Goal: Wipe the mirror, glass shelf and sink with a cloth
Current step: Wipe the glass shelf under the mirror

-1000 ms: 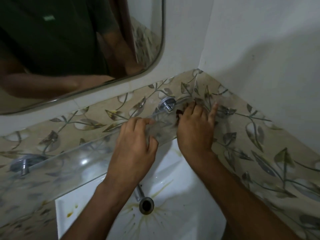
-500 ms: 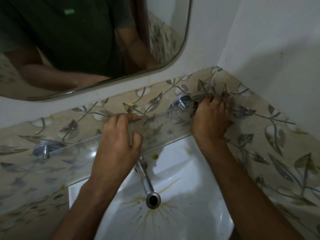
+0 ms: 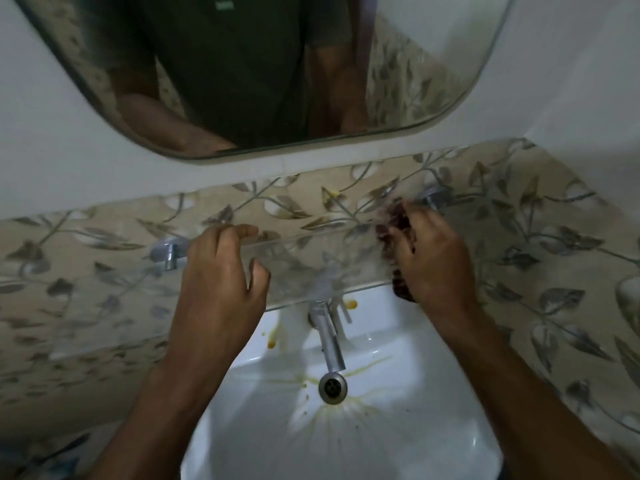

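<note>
Clutching dark cloth (image 3: 398,223) in right hand (image 3: 434,258) grip on glass shelf (image 3: 304,261); left hand (image 3: 218,275) gripping shelf edge

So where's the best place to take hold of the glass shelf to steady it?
Hold the glass shelf at its free front edge, from the sink side, thumb under and fingers over, as the left hand does: the back edge sits against the wall on metal brackets.
</note>
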The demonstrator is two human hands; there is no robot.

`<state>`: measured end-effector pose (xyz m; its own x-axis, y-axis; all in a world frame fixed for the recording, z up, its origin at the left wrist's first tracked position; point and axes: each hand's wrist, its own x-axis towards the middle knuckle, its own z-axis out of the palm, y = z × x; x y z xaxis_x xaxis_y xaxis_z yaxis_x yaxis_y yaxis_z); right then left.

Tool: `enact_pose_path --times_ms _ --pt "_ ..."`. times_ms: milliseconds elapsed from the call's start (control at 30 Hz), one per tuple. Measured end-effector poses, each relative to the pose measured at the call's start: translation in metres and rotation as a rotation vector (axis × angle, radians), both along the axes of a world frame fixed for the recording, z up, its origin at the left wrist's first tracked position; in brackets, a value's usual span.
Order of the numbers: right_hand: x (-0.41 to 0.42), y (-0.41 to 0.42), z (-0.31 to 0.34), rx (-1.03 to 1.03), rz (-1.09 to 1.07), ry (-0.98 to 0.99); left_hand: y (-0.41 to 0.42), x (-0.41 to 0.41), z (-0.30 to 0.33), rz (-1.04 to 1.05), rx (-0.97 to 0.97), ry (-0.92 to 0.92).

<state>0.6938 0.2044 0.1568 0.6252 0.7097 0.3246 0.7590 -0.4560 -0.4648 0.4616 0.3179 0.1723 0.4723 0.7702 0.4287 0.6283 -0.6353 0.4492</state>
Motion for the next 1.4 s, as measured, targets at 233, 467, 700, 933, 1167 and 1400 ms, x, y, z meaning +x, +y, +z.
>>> enact_pose_path --times_ms 233,467,700,933,1167,1400 --pt "-0.116 0.039 -0.002 0.013 0.187 -0.093 -0.001 -0.035 -0.009 0.103 -0.053 -0.012" --pt "-0.126 0.057 0.005 0.026 0.456 0.126 0.007 -0.078 -0.003 0.196 -0.028 -0.02" --pt "-0.155 0.064 0.002 0.015 0.278 0.042 0.005 -0.103 -0.01 0.247 -0.061 -0.022" --pt "-0.207 0.081 0.001 0.056 0.456 0.045 0.009 -0.128 -0.011 0.268 -0.068 -0.055" --pt "-0.21 0.065 -0.002 0.016 0.239 -0.004 0.012 -0.167 -0.019 0.364 -0.085 -0.044" --pt "-0.284 0.109 0.0 -0.023 0.604 0.003 0.013 -0.173 -0.022 0.375 -0.115 -0.054"
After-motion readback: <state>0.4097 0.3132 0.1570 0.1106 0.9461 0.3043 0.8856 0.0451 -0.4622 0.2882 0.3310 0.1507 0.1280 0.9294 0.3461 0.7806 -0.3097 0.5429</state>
